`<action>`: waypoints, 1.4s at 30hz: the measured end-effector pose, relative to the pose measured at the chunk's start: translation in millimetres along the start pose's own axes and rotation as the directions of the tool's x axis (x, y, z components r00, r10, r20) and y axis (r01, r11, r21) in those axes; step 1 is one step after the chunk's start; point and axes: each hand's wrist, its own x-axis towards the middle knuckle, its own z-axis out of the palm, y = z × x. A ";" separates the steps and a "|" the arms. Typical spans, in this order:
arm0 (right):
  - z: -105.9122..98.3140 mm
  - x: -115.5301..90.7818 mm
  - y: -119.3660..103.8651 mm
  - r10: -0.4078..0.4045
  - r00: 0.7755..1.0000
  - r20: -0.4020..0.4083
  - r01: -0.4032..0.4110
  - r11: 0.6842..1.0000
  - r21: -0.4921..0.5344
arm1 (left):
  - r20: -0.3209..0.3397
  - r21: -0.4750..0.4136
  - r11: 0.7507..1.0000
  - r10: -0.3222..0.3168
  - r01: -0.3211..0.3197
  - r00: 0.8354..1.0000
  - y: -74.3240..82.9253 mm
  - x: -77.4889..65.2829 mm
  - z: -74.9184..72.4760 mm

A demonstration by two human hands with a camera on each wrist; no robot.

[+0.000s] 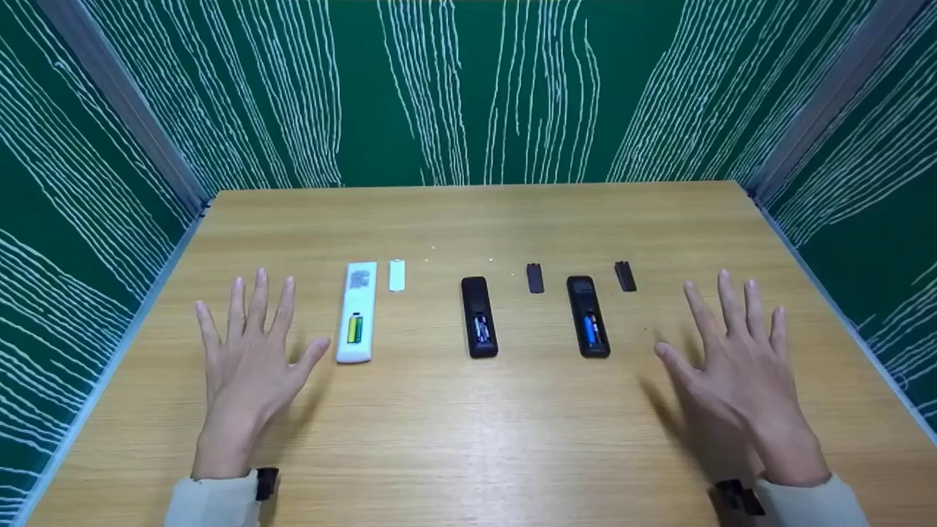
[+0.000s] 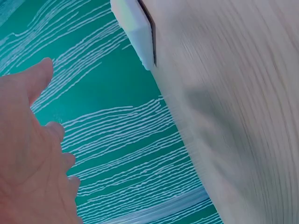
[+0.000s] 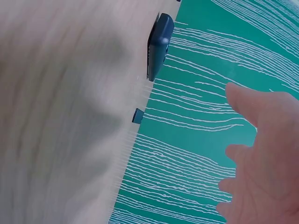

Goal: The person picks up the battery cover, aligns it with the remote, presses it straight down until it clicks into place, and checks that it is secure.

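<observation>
A booth-like workspace: wooden table [image 1: 483, 439] walled in by white-lined green panels [image 1: 366, 88]

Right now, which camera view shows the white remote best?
The head view: the white remote lies whole and unobstructed, open battery side up. The left wrist view catches only one end, cut by the top edge; the right wrist view shows none of it.

The left hand [image 1: 252, 369] and right hand [image 1: 747, 369], well apart, backs turned upward. The fingers [image 1: 258, 304] are extended and spread, pointing forward; the thumbs [image 1: 312, 358] angle inward, toward each other. Pale sleeves [image 1: 212, 505] end at the wrists [image 1: 223, 443].
</observation>
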 end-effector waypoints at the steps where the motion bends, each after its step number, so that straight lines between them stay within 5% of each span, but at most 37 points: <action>1: -0.7 0.7 -0.5 0.001 1.000 0.002 -0.001 1.000 0.004 | -0.001 -0.004 1.000 0.002 -0.002 1.000 1.1 0.6 0.2; 21: -14.0 23.8 -5.7 -0.027 1.000 0.011 0.027 0.999 0.043 | 0.021 -0.042 0.996 0.073 -0.072 0.997 36.0 15.8 -0.7; 42: -24.7 51.9 3.2 -0.018 0.998 0.054 0.007 0.981 0.196 | 0.099 -0.169 0.968 0.203 -0.185 0.974 104.1 30.9 4.8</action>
